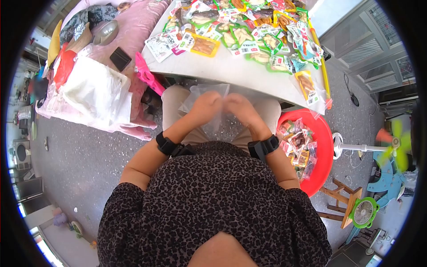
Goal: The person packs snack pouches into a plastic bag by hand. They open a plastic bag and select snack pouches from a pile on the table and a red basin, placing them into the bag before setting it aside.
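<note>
A thin clear plastic bag (215, 121) hangs over my lap, between my knees and below the table's front edge. My left hand (207, 107) is closed on its upper part. Close beside it, almost touching, my right hand (238, 108) is closed too, with its fingers curled at the bag's top edge. Both hands are slightly blurred, and the fingertips are hard to make out. On the white table (187, 66) ahead lies a heap of sealed food packets (243, 36). One yellow-edged packet (306, 85) lies apart near the right front corner.
A red basin (327, 151) with more packets stands on the floor at the right. Beyond it are a white stand fan (362, 147), a wooden stool (354, 202) and a small green fan (364, 212). White sheets (98, 95) lie on the pink-covered surface (151, 13) at the left.
</note>
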`<state>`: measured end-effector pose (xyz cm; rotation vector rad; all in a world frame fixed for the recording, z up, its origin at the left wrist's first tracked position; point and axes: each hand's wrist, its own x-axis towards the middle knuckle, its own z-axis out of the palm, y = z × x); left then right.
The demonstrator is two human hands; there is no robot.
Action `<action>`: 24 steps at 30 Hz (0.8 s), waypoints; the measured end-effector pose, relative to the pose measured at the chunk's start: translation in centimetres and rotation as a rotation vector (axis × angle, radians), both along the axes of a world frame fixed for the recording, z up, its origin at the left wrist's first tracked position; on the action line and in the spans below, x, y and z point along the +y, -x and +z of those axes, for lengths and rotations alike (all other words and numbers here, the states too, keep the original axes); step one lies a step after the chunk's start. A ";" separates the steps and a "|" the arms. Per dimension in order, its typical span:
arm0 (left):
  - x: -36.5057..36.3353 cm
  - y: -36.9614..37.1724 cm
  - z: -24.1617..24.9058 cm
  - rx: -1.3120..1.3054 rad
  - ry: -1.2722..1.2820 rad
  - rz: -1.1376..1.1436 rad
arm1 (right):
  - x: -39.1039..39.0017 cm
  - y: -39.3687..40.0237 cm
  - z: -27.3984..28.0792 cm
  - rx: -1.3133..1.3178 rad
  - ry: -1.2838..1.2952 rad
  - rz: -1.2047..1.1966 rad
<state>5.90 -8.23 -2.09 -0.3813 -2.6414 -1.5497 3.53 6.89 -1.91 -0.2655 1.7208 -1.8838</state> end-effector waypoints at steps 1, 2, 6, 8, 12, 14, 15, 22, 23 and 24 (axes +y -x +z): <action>0.0 0.0 0.3 -0.047 -0.015 -0.003 | 0.1 0.1 -0.2 -0.021 0.043 0.012; 0.0 -0.1 0.7 -0.095 -0.031 -0.006 | 0.3 0.2 -0.6 -0.043 0.085 0.024; 0.1 -0.3 0.6 -0.122 -0.082 -0.019 | 0.7 0.1 -0.6 -0.110 0.152 0.023; 0.1 -0.3 0.4 -0.097 -0.067 -0.022 | 0.4 -0.2 0.1 -0.156 0.162 -0.042; 0.2 0.0 0.6 0.026 0.083 -0.076 | 0.6 -0.5 0.4 -0.089 0.106 -0.024; 0.4 0.0 0.6 0.003 0.063 -0.088 | 0.7 -0.5 0.3 -0.089 0.097 -0.012; 0.5 0.0 0.6 -0.009 0.052 -0.093 | 0.8 -0.4 0.3 -0.088 0.092 -0.006; 0.2 0.0 0.6 -0.136 -0.042 -0.072 | 1.6 -0.7 0.9 -0.023 0.157 -0.057; 0.3 -0.1 0.6 -0.143 -0.055 -0.062 | 1.6 -0.8 1.2 -0.140 0.207 -0.078; 0.4 -0.2 0.7 -0.149 -0.068 -0.053 | 1.5 -0.8 1.4 -0.258 0.257 -0.100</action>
